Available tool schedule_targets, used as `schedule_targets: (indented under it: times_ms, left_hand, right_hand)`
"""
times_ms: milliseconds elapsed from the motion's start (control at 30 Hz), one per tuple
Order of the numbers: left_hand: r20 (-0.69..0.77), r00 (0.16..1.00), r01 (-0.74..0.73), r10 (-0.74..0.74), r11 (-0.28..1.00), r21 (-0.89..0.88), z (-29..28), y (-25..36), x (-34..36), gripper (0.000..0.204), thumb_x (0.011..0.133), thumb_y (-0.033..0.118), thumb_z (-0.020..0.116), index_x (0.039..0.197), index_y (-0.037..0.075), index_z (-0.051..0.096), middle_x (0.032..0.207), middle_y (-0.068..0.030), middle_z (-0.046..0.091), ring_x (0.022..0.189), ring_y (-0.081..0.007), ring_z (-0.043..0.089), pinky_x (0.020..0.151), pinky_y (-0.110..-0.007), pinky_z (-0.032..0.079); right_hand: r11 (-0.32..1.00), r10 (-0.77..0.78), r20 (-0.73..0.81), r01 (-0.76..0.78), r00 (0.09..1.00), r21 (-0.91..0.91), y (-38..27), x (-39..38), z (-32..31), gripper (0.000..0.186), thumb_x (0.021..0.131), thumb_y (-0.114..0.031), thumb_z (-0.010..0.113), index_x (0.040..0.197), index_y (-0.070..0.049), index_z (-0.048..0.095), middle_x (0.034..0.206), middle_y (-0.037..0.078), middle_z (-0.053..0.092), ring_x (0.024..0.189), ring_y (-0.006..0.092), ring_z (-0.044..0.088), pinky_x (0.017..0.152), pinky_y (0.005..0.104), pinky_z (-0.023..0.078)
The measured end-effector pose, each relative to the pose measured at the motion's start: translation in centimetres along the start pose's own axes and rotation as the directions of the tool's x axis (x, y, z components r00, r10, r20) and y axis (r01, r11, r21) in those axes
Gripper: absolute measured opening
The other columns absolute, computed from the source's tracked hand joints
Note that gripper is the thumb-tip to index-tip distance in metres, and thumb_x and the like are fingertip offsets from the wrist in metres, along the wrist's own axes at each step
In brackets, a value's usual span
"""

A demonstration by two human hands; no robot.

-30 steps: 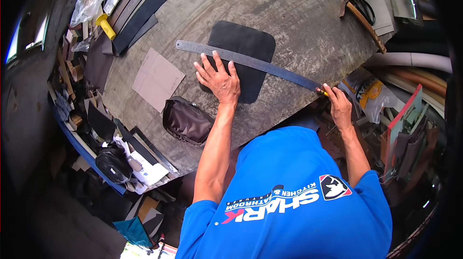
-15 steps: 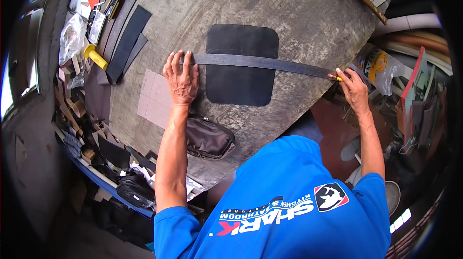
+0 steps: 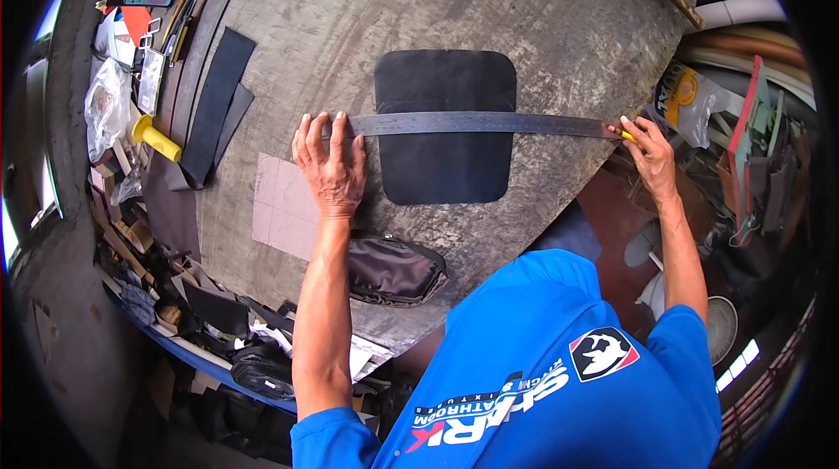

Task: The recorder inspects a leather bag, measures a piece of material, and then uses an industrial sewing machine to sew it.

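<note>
left hand (image 3: 330, 163) flat, pinning long metal ruler (image 3: 476, 124) across dark leather panel (image 3: 444, 126) mid-desk (image 3: 350, 23); right hand (image 3: 648, 154) pinching yellow-tipped tool (image 3: 627, 134) at ruler's far end; risk: ruler pivoting under one-sided pressure, skewing line.

Long dark metal ruler (image 3: 472, 124) lies flat across the upper part of a black rounded-corner sheet (image 3: 446, 154), running left to right, its ends overhanging both sides. Sheet lies flat on the worn grey worktable (image 3: 367, 6), near its middle. Small yellow-tipped tool (image 3: 627, 134) sits at the ruler's right end.
</note>
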State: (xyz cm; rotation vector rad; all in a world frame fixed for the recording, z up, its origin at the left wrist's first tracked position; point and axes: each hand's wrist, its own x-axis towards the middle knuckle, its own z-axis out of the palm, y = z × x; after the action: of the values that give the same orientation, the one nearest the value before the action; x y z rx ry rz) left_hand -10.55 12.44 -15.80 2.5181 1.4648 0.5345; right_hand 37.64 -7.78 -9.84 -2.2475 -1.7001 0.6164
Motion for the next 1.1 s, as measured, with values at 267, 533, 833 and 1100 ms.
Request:
schedule_targets:
  times_ms: [267, 533, 833, 1100]
  left_hand:
    - [0.002, 1.000, 0.012, -0.012, 1.000, 0.012, 0.28, -0.32, -0.06, 0.046, 0.088, 0.026, 0.069, 0.132, 0.014, 0.059, 0.136, -0.0126, 0.049, 0.135, -0.0349, 0.040, 0.111, -0.052, 0.030]
    - [0.009, 1.000, 0.013, -0.013, 1.000, 0.016, 0.30, -0.26, -0.14, 0.046, 0.089, 0.026, 0.069, 0.132, 0.014, 0.059, 0.136, -0.0125, 0.049, 0.135, -0.0350, 0.040, 0.111, -0.052, 0.030]
    - [0.019, 0.999, 0.028, -0.029, 0.999, 0.017, 0.35, -0.26, -0.16, 0.046, 0.089, 0.026, 0.067, 0.133, 0.015, 0.058, 0.136, -0.0124, 0.048, 0.135, -0.0351, 0.039, 0.111, -0.052, 0.030]
    - [0.017, 0.999, 0.042, -0.042, 0.999, -0.001, 0.10, -0.14, 0.00, 0.046, 0.089, 0.022, 0.068, 0.133, 0.016, 0.058, 0.137, -0.0110, 0.049, 0.135, -0.0343, 0.039, 0.111, -0.048, 0.029]
  right_hand:
    - [0.999, -0.002, 0.034, 0.000, 0.999, 0.045, 0.13, 0.25, -0.21, 0.054, 0.081, 0.008, 0.071, 0.130, -0.014, 0.065, 0.117, 0.012, 0.062, 0.079, 0.0181, 0.063, 0.072, 0.0278, 0.052]
    - [0.999, 0.020, 0.026, -0.021, 0.999, 0.039, 0.19, 0.25, -0.14, 0.051, 0.081, 0.004, 0.072, 0.128, -0.016, 0.066, 0.115, 0.014, 0.063, 0.082, 0.0253, 0.068, 0.072, 0.0323, 0.053]
    - [0.998, 0.021, 0.010, -0.021, 1.000, 0.055, 0.20, 0.27, -0.01, 0.051, 0.081, 0.004, 0.072, 0.127, -0.016, 0.066, 0.115, 0.013, 0.063, 0.082, 0.0249, 0.067, 0.072, 0.0320, 0.053]
    - [0.992, -0.082, -0.006, 0.080, 0.997, -0.100, 0.68, -0.19, 0.26, 0.054, 0.082, 0.006, 0.070, 0.131, -0.015, 0.064, 0.117, 0.013, 0.063, 0.093, 0.0261, 0.067, 0.077, 0.0311, 0.054]
